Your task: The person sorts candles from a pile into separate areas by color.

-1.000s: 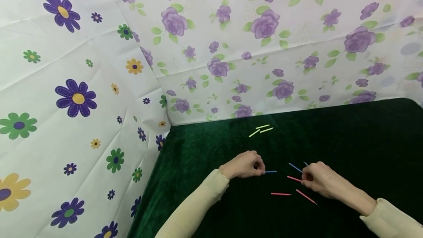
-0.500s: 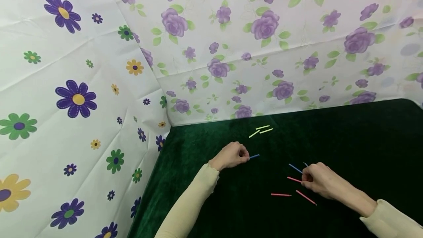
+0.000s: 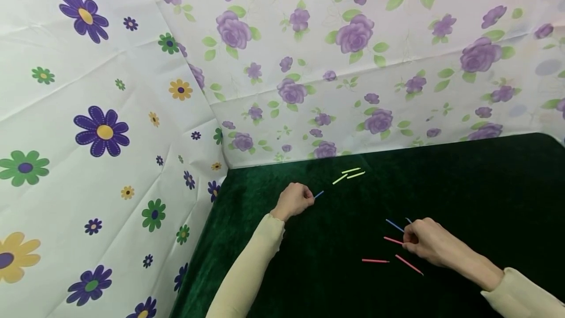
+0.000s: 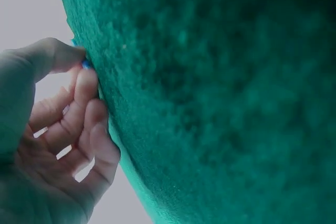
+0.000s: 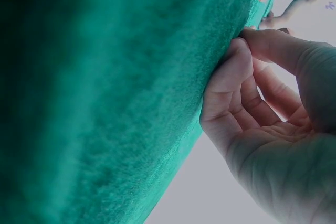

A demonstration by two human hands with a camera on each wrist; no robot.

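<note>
Thin blue stick pinched in the left hand

We see the left hand (image 3: pixel 295 200) pinching a short, thin blue stick (image 3: pixel 319 194) between thumb and forefinger at the left of the dark green velvet cloth (image 3: pixel 344 288). Three pale yellow-green sticks (image 3: pixel 354 175) lie near it, farther back. The right hand (image 3: pixel 430 240) has thumb and forefinger together, seemingly pinching one end of a thin pink stick (image 3: pixel 393 240). Beside those fingertips we find two more blue sticks (image 3: pixel 394 225), partly hidden; two more pink sticks (image 3: pixel 375 260) lie nearer us.
</note>
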